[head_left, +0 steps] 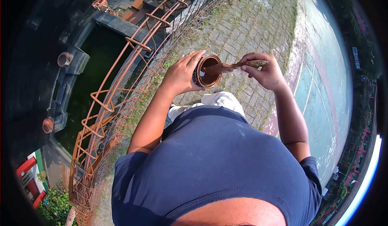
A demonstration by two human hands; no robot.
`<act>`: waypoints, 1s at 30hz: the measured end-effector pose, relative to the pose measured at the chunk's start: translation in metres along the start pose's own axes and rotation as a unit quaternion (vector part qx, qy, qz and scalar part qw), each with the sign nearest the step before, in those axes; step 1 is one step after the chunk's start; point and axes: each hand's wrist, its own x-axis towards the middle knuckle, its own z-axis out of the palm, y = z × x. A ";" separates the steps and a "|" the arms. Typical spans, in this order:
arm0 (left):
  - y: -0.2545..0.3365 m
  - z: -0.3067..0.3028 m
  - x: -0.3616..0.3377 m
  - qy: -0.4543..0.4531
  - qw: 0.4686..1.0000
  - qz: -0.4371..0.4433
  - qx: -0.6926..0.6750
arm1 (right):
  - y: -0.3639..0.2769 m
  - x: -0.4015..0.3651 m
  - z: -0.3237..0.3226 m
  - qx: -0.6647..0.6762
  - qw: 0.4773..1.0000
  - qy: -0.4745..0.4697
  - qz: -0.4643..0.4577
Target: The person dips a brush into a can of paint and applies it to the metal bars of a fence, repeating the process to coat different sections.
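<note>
My left hand (184, 73) is wrapped round an open round can (197, 75) with brown paint inside, its mouth tilted toward the camera. In my right hand (262, 70), the fingers pinch the handle of a paintbrush (238, 64). The brush points left, and its brown-coated bristles reach over the can's mouth. The paint surface is partly hidden by the bristles. Both hands are in front of my chest, a short way apart.
On the left, a brown metal rod frame (121, 70) curves beside a pool of dark green water (97, 48) with clay pots (64, 59) at its edge. Grassy paving (242, 28) lies beneath the hands. A painted court (323, 72) stretches along the right.
</note>
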 end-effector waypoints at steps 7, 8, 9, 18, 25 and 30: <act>0.019 0.032 0.044 0.047 0.993 -0.103 0.037 | 0.090 0.024 -0.062 0.147 0.988 0.030 -0.023; 0.025 0.035 0.053 0.056 0.989 -0.127 0.048 | 0.106 0.030 -0.074 0.183 0.982 0.036 -0.019; 0.034 0.039 0.063 0.057 0.982 -0.170 0.050 | 0.121 0.038 -0.081 0.222 0.974 0.047 -0.016; 0.050 0.102 0.138 0.114 0.967 -0.157 0.164 | 0.185 0.090 -0.124 0.311 0.941 0.133 0.010; 0.055 0.110 0.147 0.115 0.957 -0.153 0.217 | 0.180 0.115 -0.106 0.326 0.940 0.080 0.055; 0.049 0.089 0.120 0.118 0.954 -0.128 0.245 | 0.166 0.104 -0.070 0.336 0.927 0.155 0.056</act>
